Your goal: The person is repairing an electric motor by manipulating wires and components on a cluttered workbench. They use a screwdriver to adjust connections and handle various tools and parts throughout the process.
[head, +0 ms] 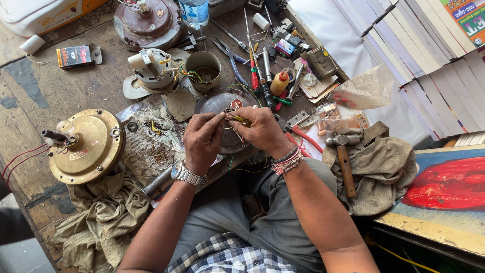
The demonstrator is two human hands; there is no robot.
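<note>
Both the left hand (pixel 202 139) and the right hand (pixel 260 129) pinch thin wires (pixel 237 120) above the round motor cover (pixel 217 103) on the counter (pixel 65 86), hammer (pixel 343 151) at three o'clock. Best keep strands taut, fingertips close.

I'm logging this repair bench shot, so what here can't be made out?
Head view:
- Wire ends between left hand and right hand: too small; the joint is covered by fingers.
- Round motor plate: near half hidden under both hands.
- Plastic bottle: cut off by the top edge.
- Hammer: handle end sunk in cloth.
</note>
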